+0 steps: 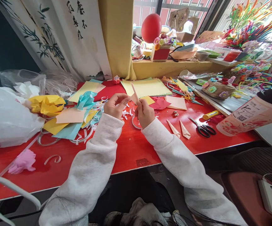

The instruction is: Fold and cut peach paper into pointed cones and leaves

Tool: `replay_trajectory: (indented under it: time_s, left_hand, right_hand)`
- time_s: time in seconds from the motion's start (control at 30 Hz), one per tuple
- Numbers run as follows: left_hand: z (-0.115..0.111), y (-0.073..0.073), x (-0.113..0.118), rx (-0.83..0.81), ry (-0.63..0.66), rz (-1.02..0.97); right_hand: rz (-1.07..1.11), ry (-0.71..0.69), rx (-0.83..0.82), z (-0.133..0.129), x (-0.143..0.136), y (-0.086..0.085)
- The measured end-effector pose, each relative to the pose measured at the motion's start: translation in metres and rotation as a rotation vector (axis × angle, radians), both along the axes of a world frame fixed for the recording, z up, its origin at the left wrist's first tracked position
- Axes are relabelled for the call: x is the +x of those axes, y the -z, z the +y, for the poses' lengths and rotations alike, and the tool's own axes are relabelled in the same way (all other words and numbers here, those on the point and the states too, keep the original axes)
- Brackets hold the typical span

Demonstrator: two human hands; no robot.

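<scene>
Above the middle of the red table, my right hand (pixel 145 113) pinches a small folded piece of pale pink paper (pixel 134 94), which points upward. My left hand (pixel 117 105) is just left of it, with thumb and forefinger pressed together; whether anything is between them is too small to tell. Two folded pale paper cones (pixel 185 130) lie to the right of my right hand, beside black-handled scissors (pixel 203 128). Behind my hands are yellow paper sheets (pixel 150 87) and a stack of pale pink squares (pixel 177 102).
A white plastic bag (pixel 8 116) and crumpled yellow paper (pixel 47 105) fill the left side. Pink crumpled paper (pixel 24 160) lies nearer the front edge. At the right are a yellow glue stick (pixel 211 115) and a tilted pink cup (pixel 249 114).
</scene>
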State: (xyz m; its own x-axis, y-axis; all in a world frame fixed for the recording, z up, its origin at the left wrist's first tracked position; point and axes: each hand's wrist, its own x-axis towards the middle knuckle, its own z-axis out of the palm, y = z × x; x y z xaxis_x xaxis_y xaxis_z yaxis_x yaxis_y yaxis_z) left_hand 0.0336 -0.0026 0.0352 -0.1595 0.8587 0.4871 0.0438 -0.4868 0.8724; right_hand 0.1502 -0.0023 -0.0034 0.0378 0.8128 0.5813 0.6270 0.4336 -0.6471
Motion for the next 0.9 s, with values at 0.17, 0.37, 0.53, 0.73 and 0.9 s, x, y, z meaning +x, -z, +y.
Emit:
replay_trajectory:
  time_s: [0.17, 0.37, 0.53, 0.73, 0.9]
  left_hand:
    - [0.002, -0.002, -0.002, -0.066, -0.02, -0.047]
    - [0.012, 0.007, -0.004, -0.085, 0.088, -0.071]
    - [0.009, 0.005, -0.005, -0.148, 0.092, -0.076]
    - [0.002, -0.001, -0.003, -0.2, 0.089, -0.083]
    - [0.001, -0.002, -0.003, -0.187, 0.034, -0.05]
  right_hand:
    - [-0.043, 0.042, 0.019, 0.001, 0.0, 0.0]
    - [-0.055, 0.079, 0.01, 0.001, -0.003, 0.001]
    - [-0.054, 0.066, 0.021, -0.001, -0.003, 0.0]
    - [-0.07, 0.067, 0.007, -0.003, -0.004, -0.001]
    - [-0.059, 0.043, 0.006, -0.004, -0.004, -0.002]
